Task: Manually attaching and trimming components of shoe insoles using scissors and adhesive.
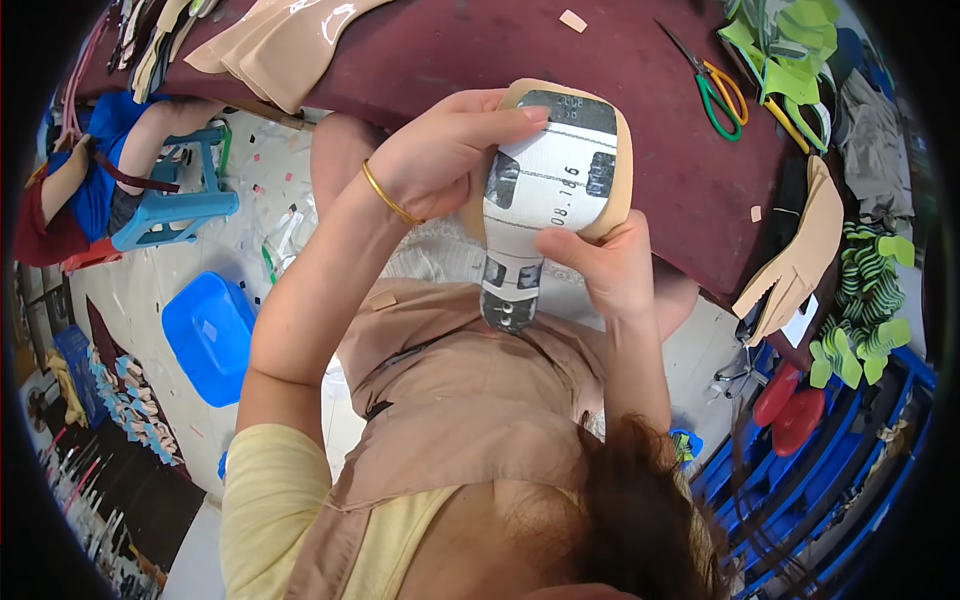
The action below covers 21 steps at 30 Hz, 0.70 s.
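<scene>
Between my two hands I hold a paddle-shaped piece, wide at the far end and narrowing to a rounded tail near my lap. Its face is white fabric with dark patches and stamped marks, and a beige layer shows around the wide end. My left hand grips the upper left edge, thumb flat on the dark top patch and fingers hidden underneath. Lower down on the right side, my right hand pinches the edge with its thumb on the white face. The piece hangs over my apron, at the table's near edge.
On the dark red table lie glossy beige pieces, scissors with green and orange handles, and green pieces. Tan pieces sit at its right edge. A blue basin and blue stool, with another person beside it, stand left.
</scene>
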Available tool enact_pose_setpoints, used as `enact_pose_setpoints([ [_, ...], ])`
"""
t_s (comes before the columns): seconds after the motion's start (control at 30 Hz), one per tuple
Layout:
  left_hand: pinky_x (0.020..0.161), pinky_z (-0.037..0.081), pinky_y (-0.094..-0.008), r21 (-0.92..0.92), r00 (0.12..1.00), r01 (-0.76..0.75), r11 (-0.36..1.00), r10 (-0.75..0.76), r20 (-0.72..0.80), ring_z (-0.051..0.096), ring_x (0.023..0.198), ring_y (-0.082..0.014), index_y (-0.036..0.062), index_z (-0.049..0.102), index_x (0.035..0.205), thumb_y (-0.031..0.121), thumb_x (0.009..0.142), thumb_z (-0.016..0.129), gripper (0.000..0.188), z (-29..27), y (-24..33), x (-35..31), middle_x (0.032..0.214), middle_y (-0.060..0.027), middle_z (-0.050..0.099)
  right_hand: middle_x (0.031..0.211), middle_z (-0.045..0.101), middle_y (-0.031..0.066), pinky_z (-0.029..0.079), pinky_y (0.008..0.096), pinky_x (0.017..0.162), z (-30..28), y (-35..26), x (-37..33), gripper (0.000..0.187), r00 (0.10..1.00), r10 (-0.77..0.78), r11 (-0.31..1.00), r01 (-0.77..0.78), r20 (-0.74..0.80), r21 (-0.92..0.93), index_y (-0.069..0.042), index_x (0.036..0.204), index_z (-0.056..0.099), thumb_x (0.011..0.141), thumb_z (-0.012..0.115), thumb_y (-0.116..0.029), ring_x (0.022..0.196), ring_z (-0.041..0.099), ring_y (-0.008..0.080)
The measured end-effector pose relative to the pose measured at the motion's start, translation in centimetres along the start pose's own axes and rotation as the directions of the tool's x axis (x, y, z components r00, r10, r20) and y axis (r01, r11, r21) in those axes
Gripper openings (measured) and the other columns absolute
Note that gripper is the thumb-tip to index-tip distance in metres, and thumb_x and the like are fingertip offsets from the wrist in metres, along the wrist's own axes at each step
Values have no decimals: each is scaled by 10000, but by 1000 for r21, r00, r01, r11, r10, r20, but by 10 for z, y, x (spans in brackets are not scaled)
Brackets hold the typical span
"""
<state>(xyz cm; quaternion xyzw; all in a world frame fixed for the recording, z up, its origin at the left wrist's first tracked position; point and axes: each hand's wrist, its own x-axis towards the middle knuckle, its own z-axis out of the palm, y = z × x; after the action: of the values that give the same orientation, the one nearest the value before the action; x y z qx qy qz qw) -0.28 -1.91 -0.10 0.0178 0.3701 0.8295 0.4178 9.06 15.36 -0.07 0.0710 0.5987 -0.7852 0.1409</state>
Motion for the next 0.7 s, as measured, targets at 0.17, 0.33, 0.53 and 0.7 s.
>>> enact_pose_setpoints([
  [0.17,767,495,-244,188,997,-13,982,28,-78,614,906,-115,-27,522,1190,292,938,530,407,-4,-19,-7,1014,-64,639,1210,563,141,466,377,928,-6,6,14,414,979,-48,898,130,-200,419,29,1261,441,895,565,-121,1083,574,234],
  [0.33,715,484,-221,248,998,-12,969,28,-60,602,817,-77,-43,629,1052,171,850,663,296,4,-32,-28,940,-70,666,1232,553,132,442,427,964,-29,9,24,413,991,66,746,31,-120,665,-12,1272,440,921,533,-207,1109,557,262],
  [0.53,698,489,-221,394,983,-29,919,98,-156,602,786,-73,-42,660,984,158,825,691,257,11,-22,-29,878,-70,675,1225,559,125,440,428,967,-33,21,33,444,991,61,747,34,-120,664,-6,1273,436,913,553,-238,1115,552,266],
  [0.7,697,488,-235,420,996,-58,906,83,-41,611,767,-85,-41,666,959,226,893,590,286,7,-9,-37,863,-78,679,1184,587,117,445,368,941,-27,9,20,537,985,-174,798,138,5,587,26,1248,466,799,705,-146,1084,569,223],
])
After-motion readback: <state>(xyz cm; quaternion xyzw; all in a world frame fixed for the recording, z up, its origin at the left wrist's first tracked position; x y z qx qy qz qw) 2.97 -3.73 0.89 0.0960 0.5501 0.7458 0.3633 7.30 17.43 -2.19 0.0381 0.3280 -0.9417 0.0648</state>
